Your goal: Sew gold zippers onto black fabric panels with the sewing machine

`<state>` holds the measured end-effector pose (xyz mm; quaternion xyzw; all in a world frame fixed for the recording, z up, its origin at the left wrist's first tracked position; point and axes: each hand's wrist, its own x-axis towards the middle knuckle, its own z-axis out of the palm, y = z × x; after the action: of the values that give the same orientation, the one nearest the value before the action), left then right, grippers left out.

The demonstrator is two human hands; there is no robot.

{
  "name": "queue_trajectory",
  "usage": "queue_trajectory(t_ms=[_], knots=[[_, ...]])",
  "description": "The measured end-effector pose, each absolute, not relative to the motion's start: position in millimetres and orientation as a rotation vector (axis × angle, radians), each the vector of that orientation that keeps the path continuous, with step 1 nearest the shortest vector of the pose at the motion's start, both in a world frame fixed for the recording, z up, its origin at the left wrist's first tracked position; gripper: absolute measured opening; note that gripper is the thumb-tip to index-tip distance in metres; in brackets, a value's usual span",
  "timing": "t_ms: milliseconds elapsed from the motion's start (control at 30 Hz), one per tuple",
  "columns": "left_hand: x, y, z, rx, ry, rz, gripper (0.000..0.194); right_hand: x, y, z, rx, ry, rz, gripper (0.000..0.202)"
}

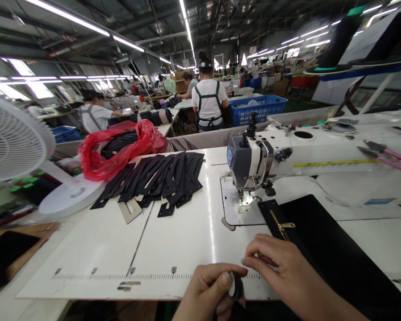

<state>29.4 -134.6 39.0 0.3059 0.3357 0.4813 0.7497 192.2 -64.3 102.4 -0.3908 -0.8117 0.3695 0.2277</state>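
My left hand (pixel 211 287) is closed around a small round black-and-white roll (pixel 234 285) at the table's front edge. Just to its right, my right hand (pixel 270 258) is raised with thumb and index finger pinched together; whatever lies between the tips is too small to make out. Beneath and beyond the right forearm lies a black fabric panel (pixel 334 236). A black strip with a gold zipper (pixel 280 225) and its pull sits on that panel's left side, close to the sewing machine (pixel 250 165).
Several black slotted strips (pixel 167 178) are heaped on the white table (pixel 173 240), beside a red plastic bag (pixel 120 149). A white fan (pixel 16 138) stands at left. Pink-handled snips (pixel 387 156) rest on the machine arm. Other people work beyond, near a blue basket (pixel 257 109).
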Motion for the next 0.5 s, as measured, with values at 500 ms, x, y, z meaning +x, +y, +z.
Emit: queue_trajectory(t_ms=[500], knots=[[17.7,-156.1,24.3,0.483,0.652,1.038,0.031,161.3,-78.4,94.4,-1.120,-2.083,1.408,0.011]])
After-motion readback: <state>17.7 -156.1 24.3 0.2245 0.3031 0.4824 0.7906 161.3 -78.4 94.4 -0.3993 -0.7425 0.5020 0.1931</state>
